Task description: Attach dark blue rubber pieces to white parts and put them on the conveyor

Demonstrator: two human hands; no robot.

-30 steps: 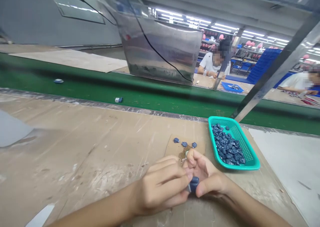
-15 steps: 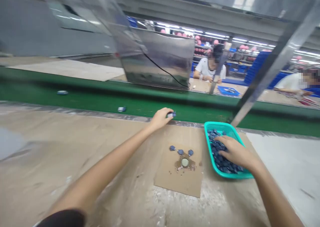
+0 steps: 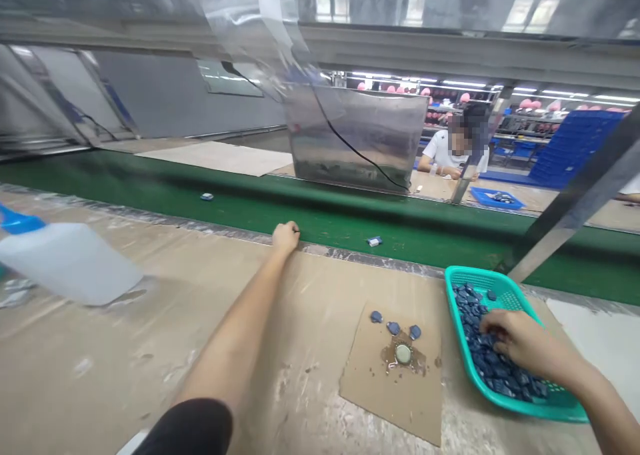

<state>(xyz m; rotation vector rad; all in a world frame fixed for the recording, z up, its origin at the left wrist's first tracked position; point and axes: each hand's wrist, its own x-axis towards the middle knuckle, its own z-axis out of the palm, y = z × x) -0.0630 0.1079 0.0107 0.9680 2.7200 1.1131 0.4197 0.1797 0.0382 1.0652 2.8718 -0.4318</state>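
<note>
My left hand [image 3: 286,236] is at the near edge of the green conveyor belt [image 3: 330,211], its fingers curled closed; whatever they hold is hidden. To its right on the belt lies a small dark blue piece with a white top [image 3: 375,241]. A similar blue-and-white piece [image 3: 207,196] sits farther left. My right hand [image 3: 520,345] reaches into a teal plastic basket [image 3: 457,335] among many small dark blue pieces [image 3: 500,378]. Its fingers are bent together, and their grip is hidden. Three blue pieces [image 3: 393,328] rest on a cardboard sheet [image 3: 390,395] near a round cap [image 3: 403,354] in a wet brown patch.
On the left lies a white plastic bottle with a blue cap [image 3: 75,258]. A slanted metal post [image 3: 560,208] rises behind the basket. Across the belt are a metal box [image 3: 357,138], a blue tray [image 3: 497,199] and a seated person [image 3: 445,151].
The view has swung left, bringing the bottle in. My left hand has left the blue-and-white piece, now lying on the belt, and moved left along the edge. My right hand stays in the basket.
</note>
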